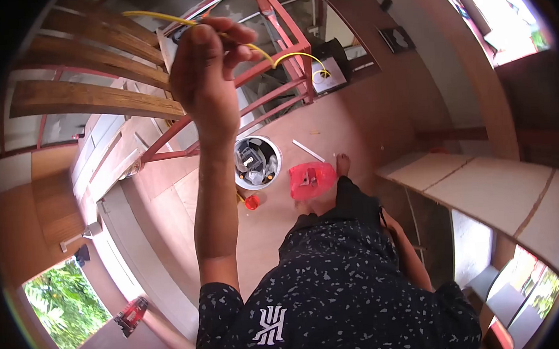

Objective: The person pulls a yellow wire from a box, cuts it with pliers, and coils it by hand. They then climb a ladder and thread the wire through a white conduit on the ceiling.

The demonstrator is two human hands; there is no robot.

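My left hand is raised in front of me, fingers pinched shut on a thin yellow wire. The wire runs from the upper left, through my fingers, and curves right to a white box by the wall. Behind the hand are a red metal frame and wooden planks. My right forearm hangs down beside my dark speckled shirt; its hand is hidden behind my leg.
On the brown floor below stand a white bucket holding tools and parts, a red plastic bag, a small red cap and a white stick. My bare foot is beside the bag. A pale board platform lies right; a red power tool lower left.
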